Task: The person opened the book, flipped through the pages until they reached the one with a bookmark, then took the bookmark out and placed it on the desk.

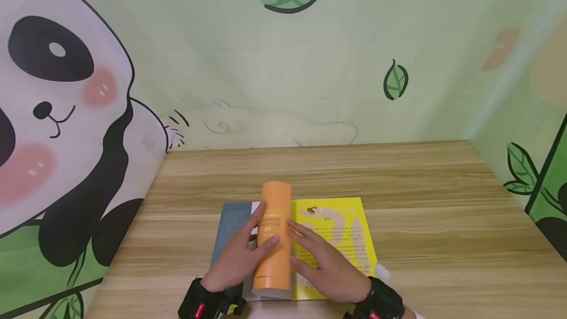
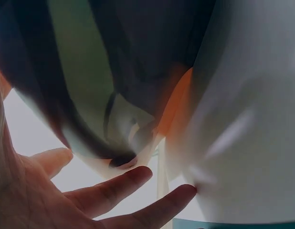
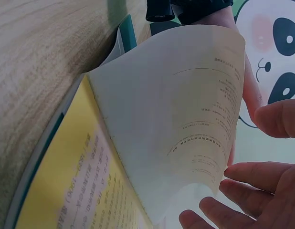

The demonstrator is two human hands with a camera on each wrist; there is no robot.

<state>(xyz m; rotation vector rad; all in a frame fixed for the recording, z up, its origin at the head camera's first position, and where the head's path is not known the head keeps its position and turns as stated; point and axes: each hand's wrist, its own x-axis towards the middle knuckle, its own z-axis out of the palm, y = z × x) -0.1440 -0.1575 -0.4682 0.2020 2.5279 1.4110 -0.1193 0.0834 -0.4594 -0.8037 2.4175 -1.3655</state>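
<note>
An open paperback book [image 1: 369,255] lies on the wooden table, its yellow "Foreword" page facing up on the right. From its middle rises a curled orange leaf [image 1: 272,270], whose pale printed underside shows in the right wrist view. My left hand [image 1: 239,257] rests against the orange face, thumb laid across it and index finger along its left side. On the other side, my right hand [image 1: 328,270] touches the leaf's right side with extended fingertips, above the yellow page. Blur and close pages in the left wrist view partly hide the left fingers' contact.
A blue-grey flap [image 1: 230,220] of the book extends to the left, partly under my left hand. The wooden table [image 1: 443,210] reaches back to a pale green printed backdrop [image 1: 345,112] with a panda [image 1: 106,132]. Black wrist straps [image 1: 385,299] circle both wrists.
</note>
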